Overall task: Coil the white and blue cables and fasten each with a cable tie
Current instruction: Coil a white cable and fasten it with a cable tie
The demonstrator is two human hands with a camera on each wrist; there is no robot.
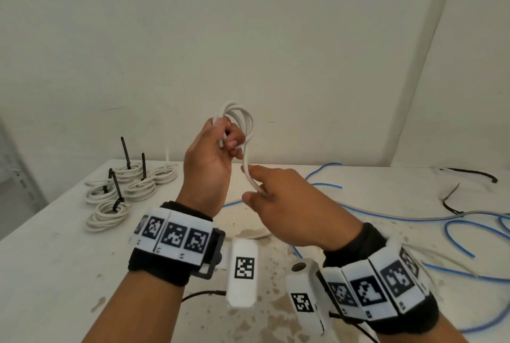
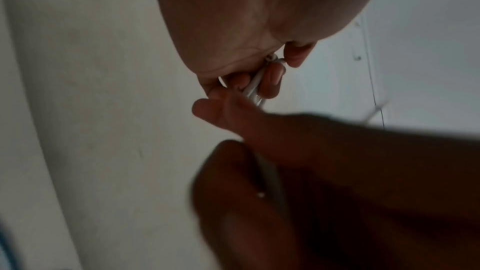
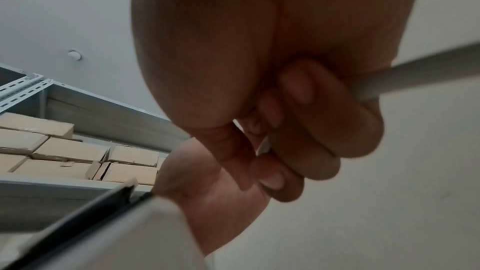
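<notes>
My left hand (image 1: 220, 141) is raised above the table and grips a small coil of white cable (image 1: 242, 119), several loops showing above the fingers. The cable's free run (image 1: 249, 177) drops from the coil into my right hand (image 1: 265, 190), whose fingers curl round it just below and right of the left hand. In the left wrist view the white cable (image 2: 253, 87) is pinched among my left fingertips. In the right wrist view the white cable (image 3: 420, 77) passes through my curled right fingers (image 3: 306, 98). Blue cables (image 1: 455, 232) lie loose on the table's right side.
Several finished white coils (image 1: 129, 190) with black cable ties (image 1: 125, 155) sit at the table's back left. Loose black ties (image 1: 469, 174) lie at the far right. The white table (image 1: 55, 260) is stained near the front. Shelves with cardboard boxes (image 3: 64, 151) stand to the left.
</notes>
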